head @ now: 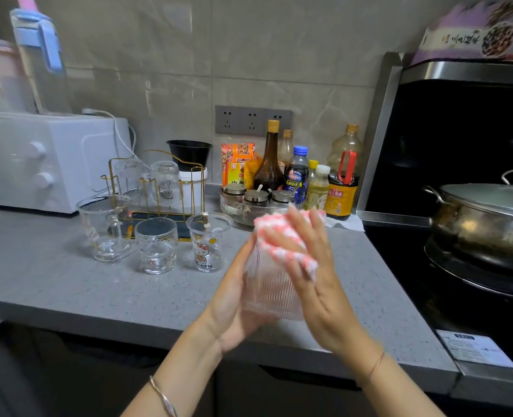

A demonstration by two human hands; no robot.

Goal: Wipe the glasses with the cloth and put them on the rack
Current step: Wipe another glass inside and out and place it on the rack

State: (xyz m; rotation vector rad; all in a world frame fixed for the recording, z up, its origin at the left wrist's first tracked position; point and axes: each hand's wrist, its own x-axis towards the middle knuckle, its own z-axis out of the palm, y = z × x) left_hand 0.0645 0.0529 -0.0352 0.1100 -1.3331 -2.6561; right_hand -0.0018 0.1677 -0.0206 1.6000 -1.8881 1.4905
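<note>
- Ribbed glass (271,291): above the desk (68,290) front edge, left hand (234,305) grip around its side.
- Right hand (315,272) grip clasps pink-white cloth (279,236) over its top.
- Gold rack (159,188): rear left, behind three standing glasses (156,245).

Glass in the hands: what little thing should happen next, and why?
Probably turn the glass in the left hand so the cloth reaches its lower part. The right hand holds the cloth over the upper end only; the ribbed wall below is uncovered. The rack likely comes after.
</note>
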